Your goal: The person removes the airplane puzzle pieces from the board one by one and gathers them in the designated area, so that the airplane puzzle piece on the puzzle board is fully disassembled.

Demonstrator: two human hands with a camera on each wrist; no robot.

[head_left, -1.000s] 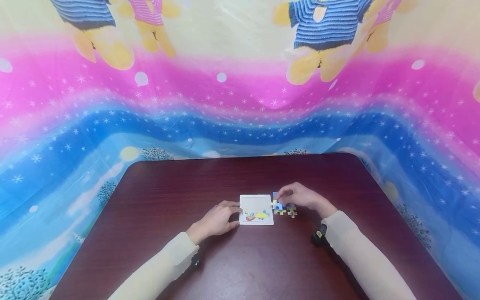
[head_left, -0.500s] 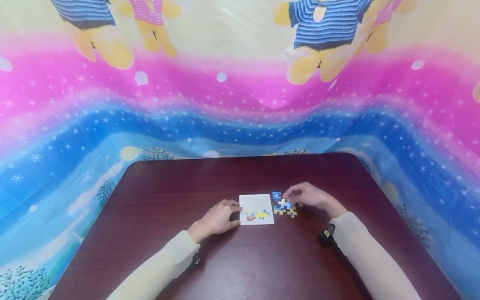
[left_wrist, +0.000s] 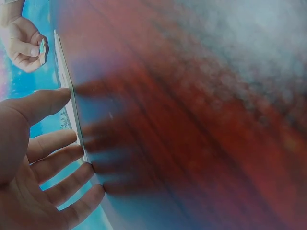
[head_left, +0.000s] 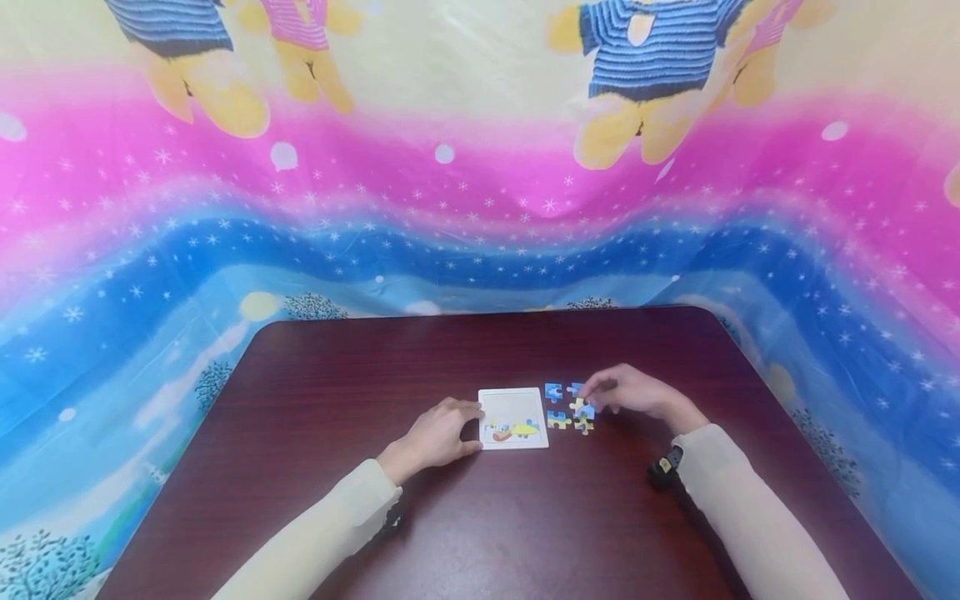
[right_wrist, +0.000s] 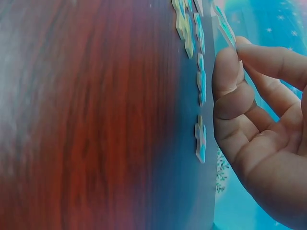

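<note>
A small white puzzle tray [head_left: 512, 404] lies on the table, with a few coloured pieces along its near part. My left hand [head_left: 433, 437] rests at the tray's left edge; in the left wrist view its fingers [left_wrist: 55, 165] are nearly straight and spread, tips touching the edge. Thumb and fingers of my right hand [head_left: 628, 392] pinch a blue and yellow jigsaw piece [head_left: 582, 408], raised above the table in the right wrist view. Below and beside it lie several loose jigsaw pieces, among them a blue piece [head_left: 553, 392] and a yellow-blue piece [head_left: 558, 420]. The right fingers partly cover one piece.
The dark red wooden table [head_left: 480, 525] has rounded far corners. Behind it and at both sides hangs a printed cloth [head_left: 465, 200] in pink and blue. A small black device [head_left: 663, 468] sits at the right wrist.
My right hand has moved to the right with the pinched piece, uncovering loose pieces beside the tray. The left hand stays at the tray's edge.
</note>
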